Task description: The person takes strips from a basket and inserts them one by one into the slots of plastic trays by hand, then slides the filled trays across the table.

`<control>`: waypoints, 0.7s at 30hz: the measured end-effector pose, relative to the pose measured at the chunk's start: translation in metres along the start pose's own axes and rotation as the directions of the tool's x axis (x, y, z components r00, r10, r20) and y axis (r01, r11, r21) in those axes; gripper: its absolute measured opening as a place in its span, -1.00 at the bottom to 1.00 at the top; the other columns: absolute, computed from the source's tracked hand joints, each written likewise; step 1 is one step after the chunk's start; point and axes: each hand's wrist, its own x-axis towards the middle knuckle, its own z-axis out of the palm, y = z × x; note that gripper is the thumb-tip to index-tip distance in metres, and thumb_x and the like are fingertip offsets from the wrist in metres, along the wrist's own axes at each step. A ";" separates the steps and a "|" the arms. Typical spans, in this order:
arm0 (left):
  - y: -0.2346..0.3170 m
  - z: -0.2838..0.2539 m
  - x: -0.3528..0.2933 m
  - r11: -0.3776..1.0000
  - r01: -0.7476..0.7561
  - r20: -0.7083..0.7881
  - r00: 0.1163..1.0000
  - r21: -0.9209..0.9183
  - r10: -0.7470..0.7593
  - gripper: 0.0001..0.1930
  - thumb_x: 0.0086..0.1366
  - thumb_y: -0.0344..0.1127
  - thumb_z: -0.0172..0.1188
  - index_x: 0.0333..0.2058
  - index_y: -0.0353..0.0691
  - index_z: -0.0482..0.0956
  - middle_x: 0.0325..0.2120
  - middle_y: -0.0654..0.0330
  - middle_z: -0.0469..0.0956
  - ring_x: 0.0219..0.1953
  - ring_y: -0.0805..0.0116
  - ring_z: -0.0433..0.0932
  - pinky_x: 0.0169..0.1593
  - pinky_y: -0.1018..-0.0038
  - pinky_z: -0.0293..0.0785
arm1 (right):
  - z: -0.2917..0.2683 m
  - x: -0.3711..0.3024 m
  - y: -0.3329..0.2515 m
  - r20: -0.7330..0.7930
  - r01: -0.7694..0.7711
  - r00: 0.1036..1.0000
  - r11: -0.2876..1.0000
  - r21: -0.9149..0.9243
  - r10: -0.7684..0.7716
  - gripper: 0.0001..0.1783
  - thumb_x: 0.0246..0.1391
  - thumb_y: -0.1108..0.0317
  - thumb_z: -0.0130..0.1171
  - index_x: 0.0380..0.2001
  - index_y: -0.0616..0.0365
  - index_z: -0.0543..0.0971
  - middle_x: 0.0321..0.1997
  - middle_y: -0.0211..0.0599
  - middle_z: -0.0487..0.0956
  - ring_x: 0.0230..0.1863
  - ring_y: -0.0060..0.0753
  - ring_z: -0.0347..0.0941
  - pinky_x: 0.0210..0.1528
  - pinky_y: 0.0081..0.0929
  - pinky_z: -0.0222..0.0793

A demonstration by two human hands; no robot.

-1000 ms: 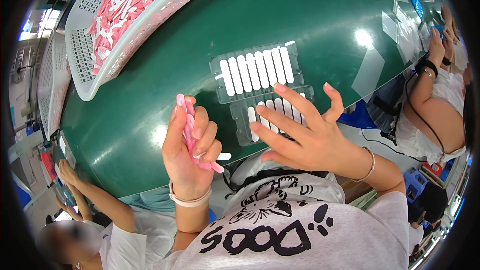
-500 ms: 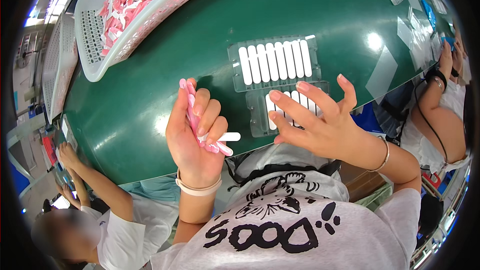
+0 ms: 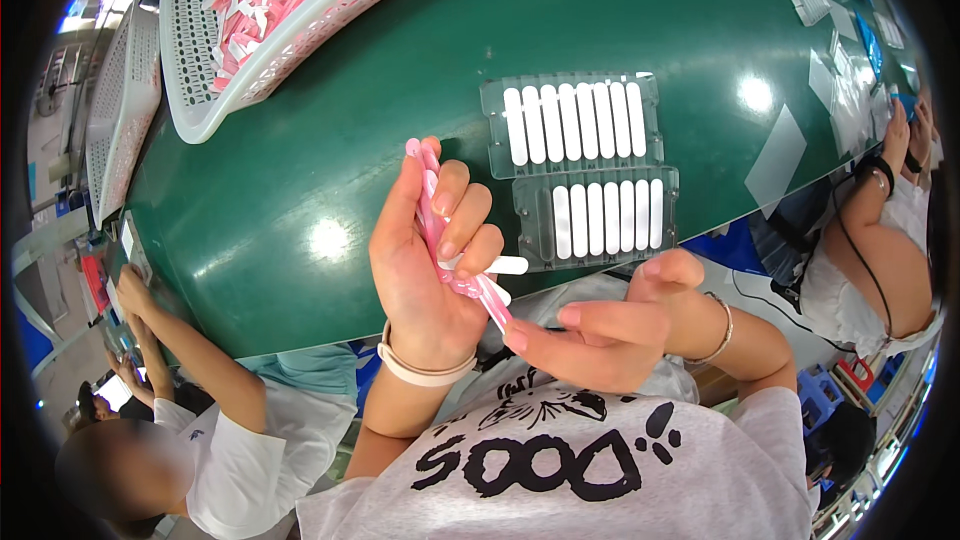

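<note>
Glossy green tabletop (image 3: 660, 20) bears clear trays (image 3: 537, 225); left grip (image 3: 430, 275) clasps slim sticks (image 3: 493, 303).

The person's T-shirt (image 3: 590, 515) is light grey and has short sleeves (image 3: 772, 440); its front carries thick black letters (image 3: 518, 474) and a black line drawing (image 3: 585, 403). The left wristband (image 3: 428, 375) is smooth and pale beige, the right bracelet (image 3: 723, 330) thin and light-coloured.

Green table (image 3: 400, 60) w/ other ppl & bits round it.
On L, a person (image 3: 245, 475) in a white top. On R, another person (image 3: 905, 208) in white, w/ a black band (image 3: 868, 166) on 1 wrist. Nr them, a flat clear sheet (image 3: 776, 160) lies by the table's edge, w/ shiny clear plastic (image 3: 848, 105) close by. Low on R: a blue stool (image 3: 820, 392) & a red thing (image 3: 856, 372).
</note>
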 end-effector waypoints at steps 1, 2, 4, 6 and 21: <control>0.003 0.001 -0.001 0.999 0.015 0.005 1.000 -0.030 -0.015 -0.79 0.42 -0.21 -0.15 -0.21 -0.16 0.42 -0.61 0.38 0.20 -0.72 0.63 0.01 -0.73 0.65 -0.09 | -0.004 0.004 0.003 0.000 0.006 1.000 1.000 0.004 -0.006 -0.75 -0.36 0.29 0.23 -0.44 -0.14 0.59 -0.26 -0.78 0.52 -0.26 -0.80 0.31 -0.25 -0.33 -0.13; 0.006 0.000 -0.001 0.997 0.034 0.010 0.999 -0.063 -0.034 -0.79 0.42 -0.22 -0.16 -0.20 -0.16 0.42 -0.61 0.38 0.20 -0.71 0.63 0.01 -0.73 0.65 -0.09 | -0.012 0.010 0.007 0.109 -0.086 0.991 0.994 0.064 0.079 -0.76 -0.36 0.30 0.25 -0.45 -0.17 0.60 -0.27 -0.77 0.53 -0.25 -0.67 0.29 -0.15 -0.31 -0.09; 0.012 0.000 -0.006 1.000 -0.019 0.034 0.999 0.023 0.019 -0.79 0.42 -0.22 -0.16 -0.20 -0.17 0.41 -0.61 0.37 0.21 -0.71 0.64 0.01 -0.73 0.65 -0.09 | -0.029 0.032 0.020 0.404 -0.431 0.847 0.890 0.145 0.345 -0.78 -0.40 0.40 0.28 -0.54 -0.13 0.56 -0.34 -0.66 0.56 -0.26 -0.43 0.34 -0.02 -0.28 -0.01; 0.018 -0.002 -0.013 0.969 -0.098 0.057 0.995 0.226 0.087 -0.76 0.42 -0.21 -0.16 -0.13 -0.19 0.40 -0.62 0.37 0.20 -0.71 0.66 0.02 -0.71 0.67 -0.07 | -0.027 0.042 0.038 0.626 -0.656 0.624 0.749 0.095 0.467 -0.85 -0.31 0.40 0.31 -0.59 -0.02 0.52 -0.19 -0.52 0.52 -0.12 -0.32 0.32 0.02 -0.30 -0.01; 0.024 -0.016 -0.068 -0.138 -0.369 0.359 0.929 0.919 -0.091 -0.84 0.32 -0.46 -0.04 -0.15 -0.30 0.43 -0.36 0.03 0.52 -0.50 0.25 0.51 -0.37 0.45 0.44 | -0.036 0.048 0.045 0.719 -0.543 0.506 0.824 -0.163 0.476 -0.32 -0.33 0.15 0.43 -0.08 0.06 0.39 0.14 -0.18 0.23 0.10 -0.12 0.15 0.09 -0.18 -0.06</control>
